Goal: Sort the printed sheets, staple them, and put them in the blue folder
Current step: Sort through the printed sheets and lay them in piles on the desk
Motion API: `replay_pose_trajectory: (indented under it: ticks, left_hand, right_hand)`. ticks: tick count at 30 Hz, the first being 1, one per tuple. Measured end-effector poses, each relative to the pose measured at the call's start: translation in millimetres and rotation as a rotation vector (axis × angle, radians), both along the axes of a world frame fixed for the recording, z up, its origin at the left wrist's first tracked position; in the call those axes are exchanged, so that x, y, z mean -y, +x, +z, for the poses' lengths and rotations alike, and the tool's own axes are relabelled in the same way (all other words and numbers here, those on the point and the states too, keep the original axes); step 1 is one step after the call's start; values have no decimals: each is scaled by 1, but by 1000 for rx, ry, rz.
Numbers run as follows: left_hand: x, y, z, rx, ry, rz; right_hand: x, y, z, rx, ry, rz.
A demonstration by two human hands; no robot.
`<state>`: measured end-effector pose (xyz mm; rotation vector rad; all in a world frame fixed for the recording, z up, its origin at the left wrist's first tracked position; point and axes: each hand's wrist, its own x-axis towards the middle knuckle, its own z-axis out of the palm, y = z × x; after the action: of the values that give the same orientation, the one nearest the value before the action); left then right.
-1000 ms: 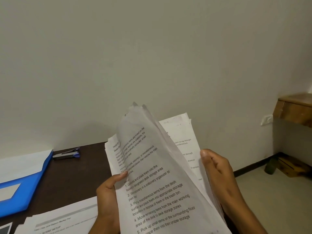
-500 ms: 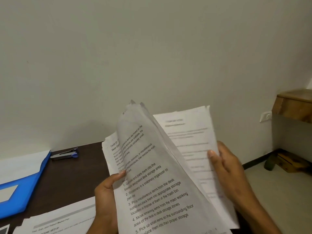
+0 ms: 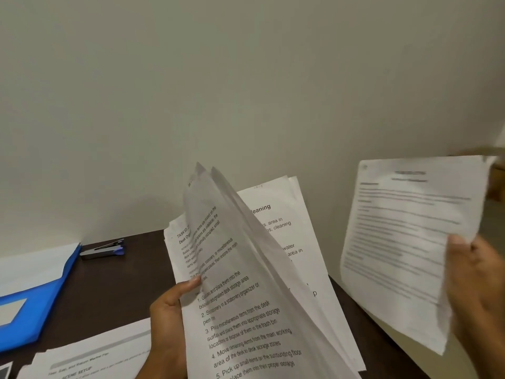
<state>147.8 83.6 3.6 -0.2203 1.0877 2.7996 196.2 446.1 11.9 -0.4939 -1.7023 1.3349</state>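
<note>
Printed sheets: white paper stack, lower centre, gripped by left hand.
Pulled sheet: single white page, right edge, pinched by right hand.
Sorted pile: white pages, lower left.
Blue folder: open, left edge.
Stapler: grey-blue, untouched.
Progress: sorting underway; stapling and filing remain.

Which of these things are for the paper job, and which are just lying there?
For the job:
- stack of sheets, held by the left hand
- single sheet, held by the right hand
- sheets on the desk
- stapler
- blue folder

Just lying about:
- wooden shelf, far right, blurred
</note>
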Motion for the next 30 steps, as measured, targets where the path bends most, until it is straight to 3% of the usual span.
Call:
replay_pose_trajectory:
  ticks: [6, 12, 19, 30]
  left_hand:
    - [-1, -8, 5, -10, -131, 52]
    - [4, -17, -1, 3, -185, 49]
    - [5, -21, -3, 1, -193, 44]
    - [5, -20, 0, -2, -184, 45]
  right_hand:
    - [54, -8, 26, -5, -70, 365]
    - [78, -10, 34, 43, -131, 554]
    - [86, -7, 45, 41, -219, 645]
    - [91, -13, 38, 84, -198, 685]
